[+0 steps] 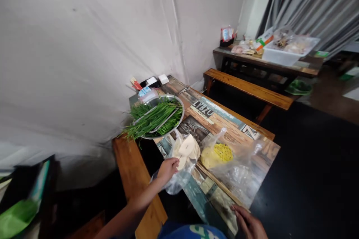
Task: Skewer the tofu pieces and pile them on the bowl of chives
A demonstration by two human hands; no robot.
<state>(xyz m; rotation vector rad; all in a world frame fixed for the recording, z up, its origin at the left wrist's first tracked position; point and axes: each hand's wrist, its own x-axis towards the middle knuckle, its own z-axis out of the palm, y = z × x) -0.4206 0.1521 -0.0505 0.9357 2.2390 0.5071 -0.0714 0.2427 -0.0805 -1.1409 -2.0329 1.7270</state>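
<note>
My left hand grips the edge of a clear plastic bag that holds pale flat pieces, at the near left side of the patterned table. My right hand lies flat on the table's near corner, fingers together, holding nothing. Beside the first bag sits a second clear bag with yellow food inside. A metal bowl heaped with long green chives stands farther back on the table.
Small boxes and packets stand against the white wall. A wooden bench runs along the table's left side; another bench and a table with a white tub are at the back right. The floor is dark.
</note>
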